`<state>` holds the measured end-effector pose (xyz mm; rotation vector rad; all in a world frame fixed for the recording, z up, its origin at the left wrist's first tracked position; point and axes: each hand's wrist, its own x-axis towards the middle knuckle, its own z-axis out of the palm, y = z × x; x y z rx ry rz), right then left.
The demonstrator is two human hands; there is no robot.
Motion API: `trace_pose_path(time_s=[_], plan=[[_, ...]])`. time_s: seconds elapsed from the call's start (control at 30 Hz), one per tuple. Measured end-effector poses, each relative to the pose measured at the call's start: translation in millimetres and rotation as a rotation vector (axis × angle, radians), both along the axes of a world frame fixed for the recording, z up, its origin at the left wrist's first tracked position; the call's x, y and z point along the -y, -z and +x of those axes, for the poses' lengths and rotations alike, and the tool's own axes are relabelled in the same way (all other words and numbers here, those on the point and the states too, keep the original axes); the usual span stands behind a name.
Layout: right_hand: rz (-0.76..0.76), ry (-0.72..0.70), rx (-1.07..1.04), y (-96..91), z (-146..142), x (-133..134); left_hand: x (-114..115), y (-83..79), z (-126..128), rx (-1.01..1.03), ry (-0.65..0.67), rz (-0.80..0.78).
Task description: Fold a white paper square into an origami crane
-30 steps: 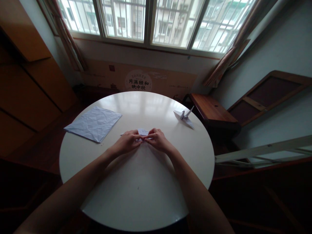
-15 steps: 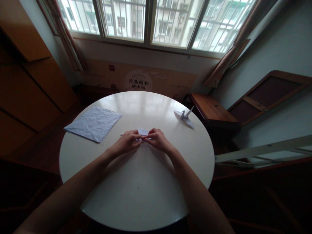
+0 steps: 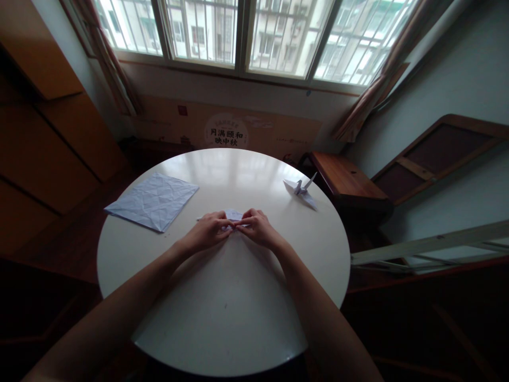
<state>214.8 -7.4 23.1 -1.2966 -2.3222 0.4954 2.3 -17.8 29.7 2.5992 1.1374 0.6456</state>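
Both my hands meet near the middle of the round white table (image 3: 226, 318), pinching a small piece of folded paper (image 3: 234, 215). My left hand (image 3: 209, 229) has its fingertips closed on the paper's left side. From the right, my right hand (image 3: 256, 228) pinches it too, the two thumbs almost touching. Much of the paper is hidden behind the fingers; its pale far edge shows between the hands, and a small tip sticks out left of the left hand.
A creased sheet of pale paper (image 3: 153, 201) lies at the table's left. Toward the right edge stands a folded paper crane (image 3: 302, 189). Beyond the table are a low wooden stand (image 3: 345, 175), a printed cardboard panel (image 3: 258, 124) and barred windows (image 3: 207, 32).
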Motion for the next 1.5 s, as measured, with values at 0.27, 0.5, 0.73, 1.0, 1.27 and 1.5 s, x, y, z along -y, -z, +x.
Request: trace_pose_path(time_s=[0.27, 0.5, 0.73, 1.0, 1.27, 1.5], plan=[[0.009, 0.005, 0.004, 0.1, -0.5, -0.4, 0.8, -0.8, -0.2, -0.001, -0.005, -0.001], [0.012, 0.005, -0.001, 1.1, -0.3, -0.7, 0.4, -0.7, 0.1, -0.011, -0.010, -0.007], [0.016, 0.001, -0.006, 1.2, -0.2, -0.3, 0.2, 0.9, -0.2, -0.009, -0.011, -0.004], [0.015, 0.000, 0.002, 0.8, 0.0, -0.4, 0.5, -0.1, -0.3, 0.002, -0.002, -0.009], [0.025, 0.000, 0.005, 3.3, 0.6, -1.1, 0.5, 0.2, -0.3, 0.006, -0.003, -0.015], [0.010, 0.003, 0.000, 1.4, -0.1, -0.7, 0.2, 0.7, -0.9, -0.003, 0.001, -0.003]])
